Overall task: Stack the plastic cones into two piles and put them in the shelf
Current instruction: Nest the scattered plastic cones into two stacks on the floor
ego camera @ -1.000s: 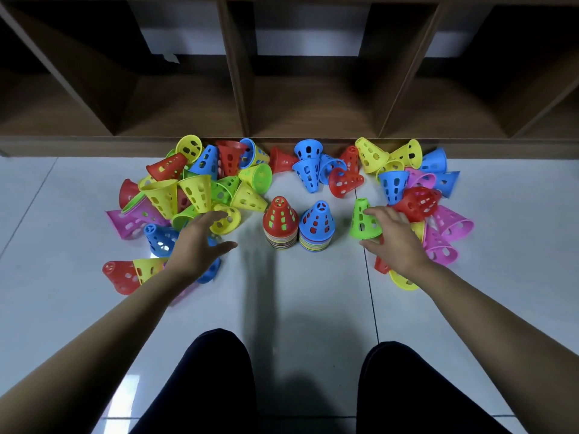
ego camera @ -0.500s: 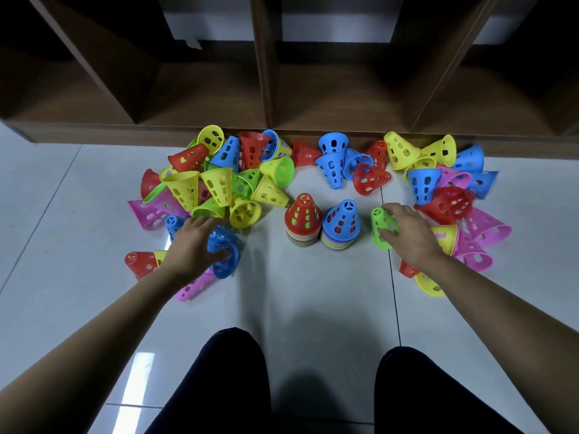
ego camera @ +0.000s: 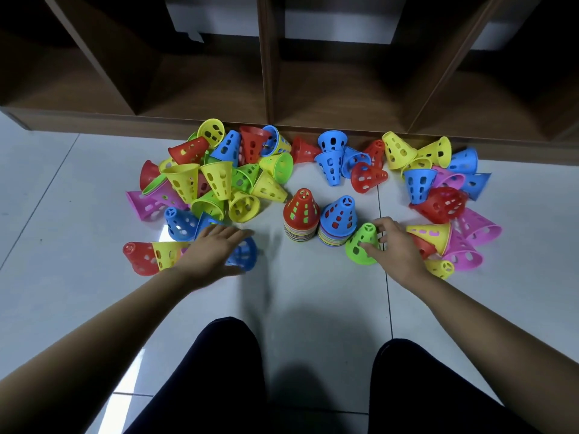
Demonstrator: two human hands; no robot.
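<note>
Two piles of stacked cones stand on the floor in the middle: one topped red (ego camera: 301, 208), one topped blue (ego camera: 339, 216). My right hand (ego camera: 396, 245) grips a green cone (ego camera: 362, 248) upright just right of the blue-topped pile. My left hand (ego camera: 213, 250) lies blurred, fingers stretched, over a blue cone (ego camera: 246, 255) lying on its side. Loose cones in several colours lie in a heap at the left (ego camera: 216, 177) and at the right (ego camera: 438, 195). The brown shelf (ego camera: 266, 86) stands behind, its compartments open.
More loose cones lie against the shelf's base, among them a blue one (ego camera: 332, 142). White tiled floor (ego camera: 62, 189) stretches around the heaps. My knees in dark trousers (ego camera: 228, 371) are at the bottom of the view.
My right hand has drawn the green cone down and toward me, beside the blue-topped pile. My left hand has shifted right over the blue cone. The camera has tilted up slightly.
</note>
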